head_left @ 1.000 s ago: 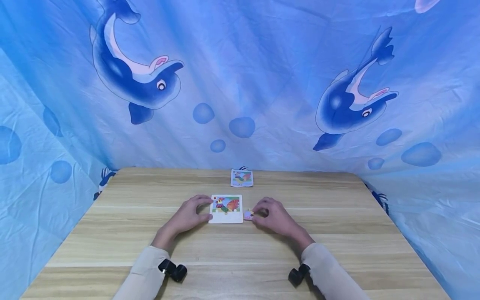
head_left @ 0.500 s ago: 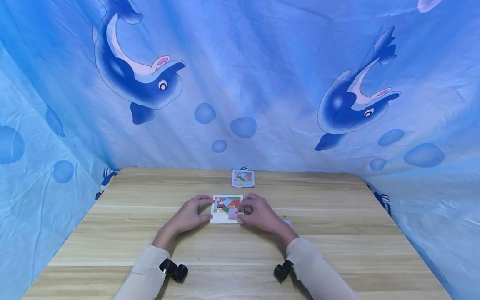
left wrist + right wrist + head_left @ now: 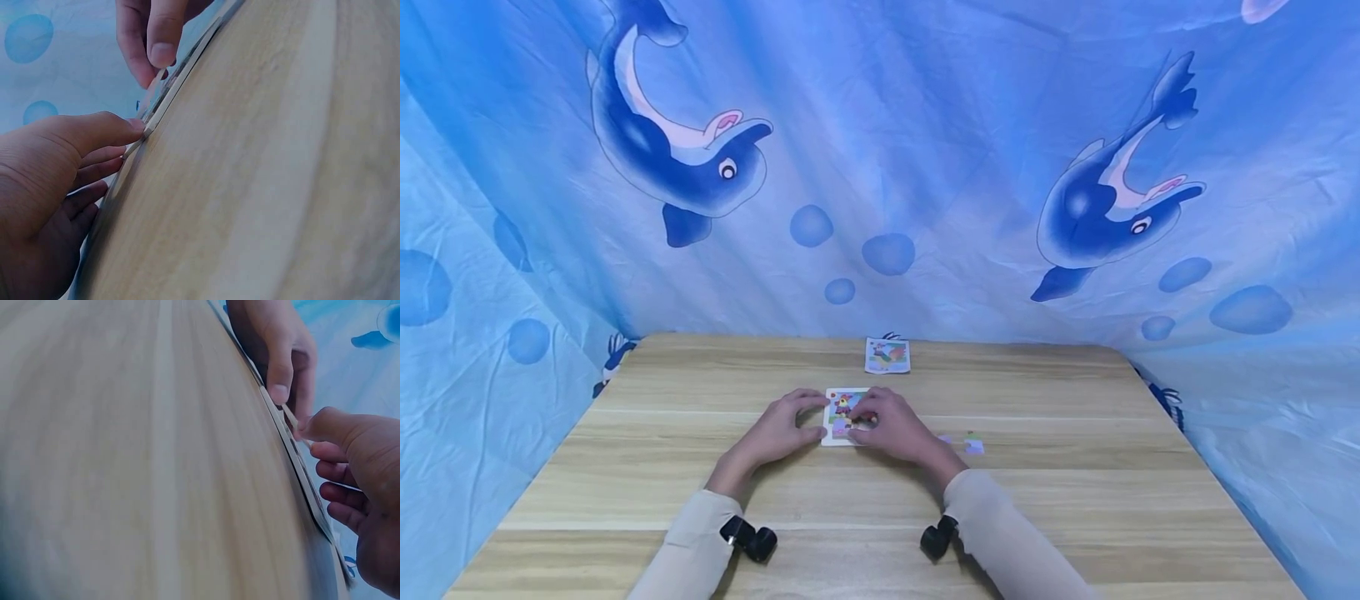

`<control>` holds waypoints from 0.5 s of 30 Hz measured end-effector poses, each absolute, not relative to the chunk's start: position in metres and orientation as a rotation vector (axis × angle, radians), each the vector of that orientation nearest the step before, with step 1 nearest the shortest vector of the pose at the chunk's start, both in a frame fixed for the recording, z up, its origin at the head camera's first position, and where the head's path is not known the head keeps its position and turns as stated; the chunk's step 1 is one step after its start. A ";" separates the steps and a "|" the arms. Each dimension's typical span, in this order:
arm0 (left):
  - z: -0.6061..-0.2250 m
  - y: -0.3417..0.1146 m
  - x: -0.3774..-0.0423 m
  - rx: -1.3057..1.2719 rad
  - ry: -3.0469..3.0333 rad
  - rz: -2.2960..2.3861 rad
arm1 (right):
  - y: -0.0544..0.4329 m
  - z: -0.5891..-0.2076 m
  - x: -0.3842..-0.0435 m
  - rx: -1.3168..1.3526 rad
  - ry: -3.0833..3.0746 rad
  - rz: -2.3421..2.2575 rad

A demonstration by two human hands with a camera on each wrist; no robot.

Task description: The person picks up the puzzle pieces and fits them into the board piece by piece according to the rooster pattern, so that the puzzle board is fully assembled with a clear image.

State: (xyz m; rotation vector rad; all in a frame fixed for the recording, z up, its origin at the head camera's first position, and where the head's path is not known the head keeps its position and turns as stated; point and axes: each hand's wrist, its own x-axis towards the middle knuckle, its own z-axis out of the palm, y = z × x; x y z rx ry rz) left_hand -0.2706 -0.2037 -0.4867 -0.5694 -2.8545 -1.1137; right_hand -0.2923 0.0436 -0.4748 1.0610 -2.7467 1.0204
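1. Sleeves [image 3: 679, 542] are stretching across the worktop [image 3: 827, 500] at eight and four o'clock from the board, with black wrist cameras [image 3: 747, 540] sitting by the cuffs.
2. Loose pieces [image 3: 974, 447] are lying between three and four o'clock, one partly hidden behind the right wrist, presumably keeping within easy reach.
3. The left hand [image 3: 779, 431], at nine o'clock, is gripping the white-rimmed board [image 3: 837, 443] by its edge, thumb and fingers probably keeping it from sliding.
4. The right hand [image 3: 897, 427], at three o'clock, is pinching a lilac piece [image 3: 840, 429], which is tilting over the board's eight o'clock area; whether they are touching, I cannot tell. The fingertip hold is likely leaving room for fine adjustment.
5. A rooster card [image 3: 887, 357] is lying at one o'clock, perhaps serving as reference.
6. A dolphin curtain [image 3: 955, 200] is hanging at twelve o'clock.
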 end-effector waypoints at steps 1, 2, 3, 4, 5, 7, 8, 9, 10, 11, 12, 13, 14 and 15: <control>-0.487 -0.203 -0.271 -0.571 -2.853 -1.114 | 0.042 -0.475 -0.292 1.064 -2.745 1.012; -0.486 -0.203 -0.271 -0.573 -2.851 -1.117 | 0.041 -0.476 -0.293 1.066 -2.746 1.003; -0.486 -0.203 -0.271 -0.574 -2.850 -1.116 | 0.040 -0.476 -0.293 1.067 -2.748 0.994; -0.486 -0.203 -0.272 -0.575 -2.849 -1.118 | 0.039 -0.476 -0.293 1.073 -2.748 0.988; -0.486 -0.203 -0.271 -0.578 -2.846 -1.118 | 0.038 -0.476 -0.293 1.078 -2.749 0.973; -0.486 -0.203 -0.271 -0.576 -2.845 -1.118 | 0.037 -0.477 -0.293 1.085 -2.750 0.952; -0.486 -0.203 -0.271 -0.577 -2.845 -1.115 | 0.036 -0.477 -0.293 1.085 -2.754 0.939; -0.486 -0.203 -0.271 -0.578 -2.845 -1.111 | 0.036 -0.477 -0.292 1.085 -2.757 0.924; -0.487 -0.204 -0.271 -0.579 -2.844 -1.107 | 0.035 -0.477 -0.292 1.087 -2.759 0.910; -0.487 -0.204 -0.271 -0.579 -2.844 -1.101 | 0.035 -0.477 -0.292 1.088 -2.762 0.897; -0.487 -0.203 -0.271 -0.579 -2.843 -1.101 | 0.035 -0.477 -0.291 1.088 -2.764 0.884; -0.487 -0.203 -0.271 -0.579 -2.841 -1.101 | 0.035 -0.476 -0.291 1.089 -2.767 0.873; -0.488 -0.203 -0.271 -0.579 -2.839 -1.100 | 0.035 -0.476 -0.291 1.088 -2.770 0.867; -0.488 -0.203 -0.271 -0.579 -2.836 -1.100 | 0.035 -0.476 -0.290 1.088 -2.771 0.859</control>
